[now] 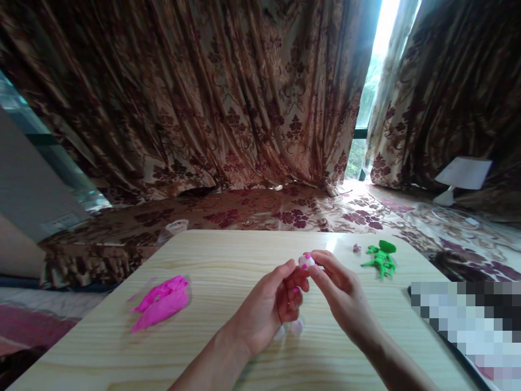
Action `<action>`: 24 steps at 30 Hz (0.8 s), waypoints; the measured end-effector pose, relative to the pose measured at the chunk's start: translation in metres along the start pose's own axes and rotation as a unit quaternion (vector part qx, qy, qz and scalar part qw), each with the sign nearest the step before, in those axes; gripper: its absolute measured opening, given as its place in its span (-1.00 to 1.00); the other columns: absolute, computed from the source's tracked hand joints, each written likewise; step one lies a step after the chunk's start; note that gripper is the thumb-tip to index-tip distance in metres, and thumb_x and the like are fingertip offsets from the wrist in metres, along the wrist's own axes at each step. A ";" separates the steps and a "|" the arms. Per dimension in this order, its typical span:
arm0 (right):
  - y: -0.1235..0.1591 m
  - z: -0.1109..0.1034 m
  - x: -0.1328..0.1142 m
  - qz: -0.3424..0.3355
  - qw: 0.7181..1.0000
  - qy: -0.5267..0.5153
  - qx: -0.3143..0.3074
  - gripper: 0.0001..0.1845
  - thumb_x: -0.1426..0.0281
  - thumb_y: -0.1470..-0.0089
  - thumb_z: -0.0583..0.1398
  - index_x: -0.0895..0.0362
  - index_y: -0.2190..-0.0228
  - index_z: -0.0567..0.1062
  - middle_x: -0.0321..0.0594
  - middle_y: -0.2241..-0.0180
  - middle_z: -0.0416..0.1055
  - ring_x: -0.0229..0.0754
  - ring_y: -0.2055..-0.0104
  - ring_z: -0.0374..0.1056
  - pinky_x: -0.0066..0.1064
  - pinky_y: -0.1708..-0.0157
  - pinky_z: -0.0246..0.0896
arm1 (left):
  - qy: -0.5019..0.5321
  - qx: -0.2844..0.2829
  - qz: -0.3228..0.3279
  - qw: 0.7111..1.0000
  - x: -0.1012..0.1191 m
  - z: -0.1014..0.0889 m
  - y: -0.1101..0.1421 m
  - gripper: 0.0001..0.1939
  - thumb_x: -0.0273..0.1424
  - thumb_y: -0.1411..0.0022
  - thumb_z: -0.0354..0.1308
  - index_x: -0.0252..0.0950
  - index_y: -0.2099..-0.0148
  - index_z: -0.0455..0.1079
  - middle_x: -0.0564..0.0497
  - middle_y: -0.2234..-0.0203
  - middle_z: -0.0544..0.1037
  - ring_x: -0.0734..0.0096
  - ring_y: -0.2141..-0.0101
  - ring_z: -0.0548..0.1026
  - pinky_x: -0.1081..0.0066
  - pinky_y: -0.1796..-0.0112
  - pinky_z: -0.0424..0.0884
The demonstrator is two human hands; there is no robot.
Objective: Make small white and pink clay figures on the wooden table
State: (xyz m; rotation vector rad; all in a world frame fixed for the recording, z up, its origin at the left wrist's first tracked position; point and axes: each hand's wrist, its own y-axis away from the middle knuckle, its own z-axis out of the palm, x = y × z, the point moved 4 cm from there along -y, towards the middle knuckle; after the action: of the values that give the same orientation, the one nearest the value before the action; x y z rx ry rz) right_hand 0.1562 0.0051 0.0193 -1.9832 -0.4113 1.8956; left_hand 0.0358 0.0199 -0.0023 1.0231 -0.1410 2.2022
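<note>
Head view: nearest on the bench (215,364), two white pieces (297,327) lie just below the left hand (262,307), partly hidden by it. Above them the hands come close together about a white ball (306,262) with pink spots. The right hand (344,279) pinches it between thumb and fingers from the right; the left thumb and curled fingers sit at its left and lower side, whether gripping I cannot tell. A pink lump (165,301) lies well apart to the left. Past the right hand are a green figure (381,258) and a small brownish bit (357,248); beyond, a lamp (464,172) and curtains (244,108).
</note>
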 end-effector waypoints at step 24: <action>0.005 -0.006 -0.007 -0.120 0.986 0.100 0.065 -0.83 0.50 -0.06 0.14 0.09 0.27 0.46 -0.19 0.28 0.27 -0.16 0.18 0.25 -0.29 0.22 0.21 | -0.107 0.044 0.067 0.991 0.004 -0.002 0.000 -0.81 -0.30 -0.13 0.11 -0.32 0.26 0.37 0.06 0.45 0.31 0.69 0.56 0.19 0.61 0.61 0.02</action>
State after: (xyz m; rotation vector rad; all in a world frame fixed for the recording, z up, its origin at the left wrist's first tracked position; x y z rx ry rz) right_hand 0.1621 -0.0029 0.0236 -1.9184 -0.4361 1.5231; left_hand 0.0332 0.0229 -0.0013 1.3338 -0.2179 2.2298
